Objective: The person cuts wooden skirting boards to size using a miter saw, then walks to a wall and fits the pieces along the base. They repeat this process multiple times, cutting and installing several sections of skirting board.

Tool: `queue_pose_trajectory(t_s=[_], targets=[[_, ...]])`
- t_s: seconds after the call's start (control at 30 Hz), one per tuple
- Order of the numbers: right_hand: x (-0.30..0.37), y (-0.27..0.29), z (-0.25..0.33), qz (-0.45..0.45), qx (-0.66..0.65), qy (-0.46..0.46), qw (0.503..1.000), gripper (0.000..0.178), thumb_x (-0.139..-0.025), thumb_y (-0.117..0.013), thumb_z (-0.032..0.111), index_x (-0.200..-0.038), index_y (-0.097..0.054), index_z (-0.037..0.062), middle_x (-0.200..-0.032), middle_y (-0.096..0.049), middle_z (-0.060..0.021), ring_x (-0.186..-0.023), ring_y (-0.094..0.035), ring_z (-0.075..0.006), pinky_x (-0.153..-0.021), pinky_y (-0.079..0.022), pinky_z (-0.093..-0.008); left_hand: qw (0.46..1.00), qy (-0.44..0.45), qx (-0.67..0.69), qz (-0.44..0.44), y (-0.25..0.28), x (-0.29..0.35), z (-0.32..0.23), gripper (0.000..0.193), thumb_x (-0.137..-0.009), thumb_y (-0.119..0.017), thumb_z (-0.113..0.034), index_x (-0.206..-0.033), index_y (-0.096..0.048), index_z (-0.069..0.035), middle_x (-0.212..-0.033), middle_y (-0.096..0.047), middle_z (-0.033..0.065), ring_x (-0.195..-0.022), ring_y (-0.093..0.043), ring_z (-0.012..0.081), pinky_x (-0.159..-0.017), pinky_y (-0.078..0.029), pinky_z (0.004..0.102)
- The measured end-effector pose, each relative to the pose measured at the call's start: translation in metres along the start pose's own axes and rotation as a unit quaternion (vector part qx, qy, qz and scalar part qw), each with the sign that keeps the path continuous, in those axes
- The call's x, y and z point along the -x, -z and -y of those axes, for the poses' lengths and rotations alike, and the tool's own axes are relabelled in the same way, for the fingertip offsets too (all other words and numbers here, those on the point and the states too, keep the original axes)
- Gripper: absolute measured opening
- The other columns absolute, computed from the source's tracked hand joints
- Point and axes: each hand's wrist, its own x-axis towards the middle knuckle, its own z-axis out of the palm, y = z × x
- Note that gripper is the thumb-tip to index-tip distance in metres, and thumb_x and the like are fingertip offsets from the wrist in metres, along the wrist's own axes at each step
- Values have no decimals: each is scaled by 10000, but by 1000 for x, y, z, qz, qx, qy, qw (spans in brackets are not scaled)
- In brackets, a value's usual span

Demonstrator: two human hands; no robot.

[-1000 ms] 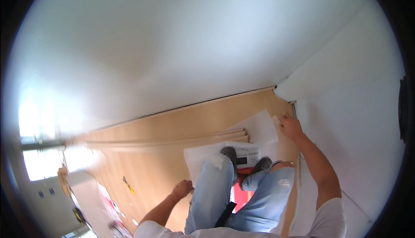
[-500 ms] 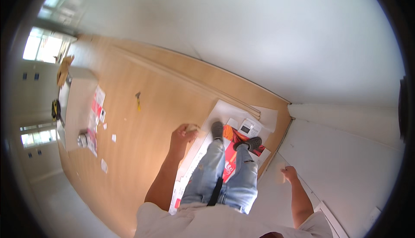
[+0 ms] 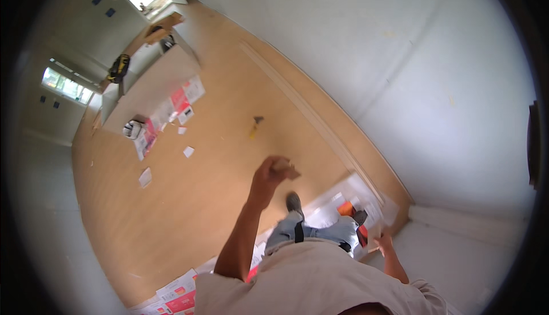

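The person's left hand (image 3: pixel 271 172) was closed around a small, flat, tan wood-like piece (image 3: pixel 292 172), holding it above the light wood-coloured floor (image 3: pixel 189 218), well apart from that floor's edges. The right hand (image 3: pixel 384 241) was low beside the person's leg, near the floor's right-hand corner, fingers partly bent; blur made it impossible to tell whether it gripped anything. A hammer-like tool with a dark head and yellow handle (image 3: pixel 255 127) lay on the floor beyond the left hand. Long, thin, pale wooden strips (image 3: pixel 310 105) ran along the floor's edge beside the smooth white wall (image 3: pixel 400 57), their near ends by red-and-white printed sheets (image 3: pixel 334 203) around the person's feet. Across the floor, a black-and-yellow tool (image 3: pixel 119 68) sat at the far edge of a long, pale, box-sided desk (image 3: pixel 153 83), and white paper scraps (image 3: pixel 189 152) lay nearby.
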Motion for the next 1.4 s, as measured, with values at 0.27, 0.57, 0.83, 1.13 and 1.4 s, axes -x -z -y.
queue_pose_trajectory(t_s=[0.27,0.57,0.83,1.13,1.4], targets=[[-56,-81,229,89,146,130,977,532,-689,-857,327,-1054,-711,-33,-982,-736,-221,-912,-722,-351,-801,-569,-436,947,-1,278,-159,175,-4,44,389,-916,-657,23,-1250,-503,-101,-1149,-638,120,-1055,-641,222,-872,-550,326],[-268,-117,448,92,381,147,908,602,-664,-786,538,-952,-765,10,-1000,-731,-230,-968,-704,-384,-861,-562,-432,933,56,305,-182,303,-144,22,359,-928,-640,-12,-1269,-542,-64,-1113,-643,130,-1058,-631,260,-902,-560,407],[-361,-186,823,128,318,301,890,694,-675,-822,588,-1081,-732,33,-1028,-733,-197,-998,-688,-374,-864,-534,-450,896,-39,369,-243,438,-288,-71,359,-940,-643,-24,-1273,-512,-49,-1049,-648,144,-980,-675,325,-911,-574,514],[-465,-297,1080,143,357,314,868,525,-701,-786,483,-961,-739,30,-940,-723,-211,-948,-694,-363,-828,-534,-448,867,34,379,-322,589,-542,-38,323,-918,-671,-35,-1207,-527,-29,-858,-617,100,-696,-624,239,-676,-557,417],[-504,-335,1196,126,326,139,926,466,-664,-795,375,-930,-767,-8,-893,-746,-209,-865,-725,-349,-775,-564,-429,965,-14,142,-219,784,-797,-221,360,-951,-654,-190,-1265,-567,-34,-854,-488,-19,-710,-492,69,-601,-428,232]])
